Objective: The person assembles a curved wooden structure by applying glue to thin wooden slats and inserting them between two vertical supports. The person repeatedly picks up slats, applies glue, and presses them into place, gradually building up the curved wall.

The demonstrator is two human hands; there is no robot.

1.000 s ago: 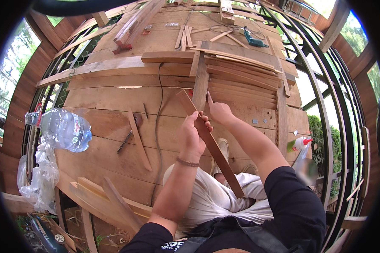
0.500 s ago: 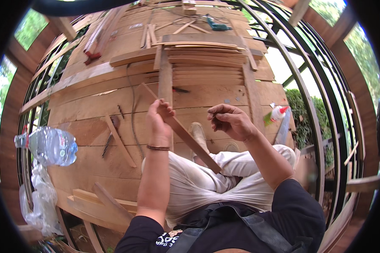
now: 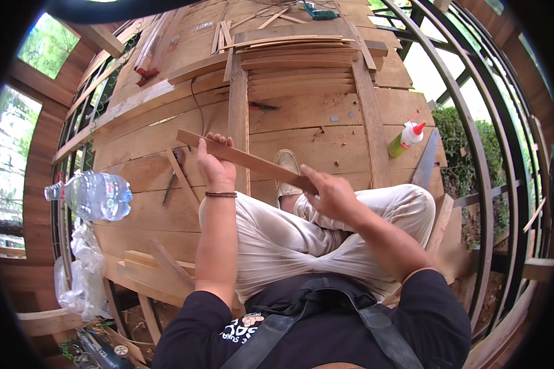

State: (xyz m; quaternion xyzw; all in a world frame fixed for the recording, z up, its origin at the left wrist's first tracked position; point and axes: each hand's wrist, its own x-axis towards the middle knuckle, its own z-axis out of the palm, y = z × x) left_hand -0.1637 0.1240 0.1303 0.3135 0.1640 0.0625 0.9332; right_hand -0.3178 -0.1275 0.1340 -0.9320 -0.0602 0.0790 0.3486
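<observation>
The plank floor [image 3: 301,129] fills most of the view. The person sits on it with legs crossed, in pale trousers [image 3: 301,240], one shoe [image 3: 287,166] showing ahead of the knees.

A stack of boards [image 3: 301,64] lies on the floor ahead of the person. An upright plank [image 3: 238,117] and a second one [image 3: 369,117] run back toward the stack on either side.

A clear water bottle [image 3: 92,195] rests at the left, near the railing. A crumpled plastic bag [image 3: 83,270] lies below it. Loose offcuts [image 3: 154,267] lie beside the left elbow.

The wooden strip [image 3: 246,161] is held above the lap, running from upper left down to lower right, clear of the floor.

The left hand [image 3: 214,163] grips the strip near its upper end, fingers wrapped over the top edge. The right hand [image 3: 329,194] holds the lower end, fingers curled around it.

A glue bottle [image 3: 405,138] with a red tip stands on the floor at the right, well apart from both hands.
</observation>
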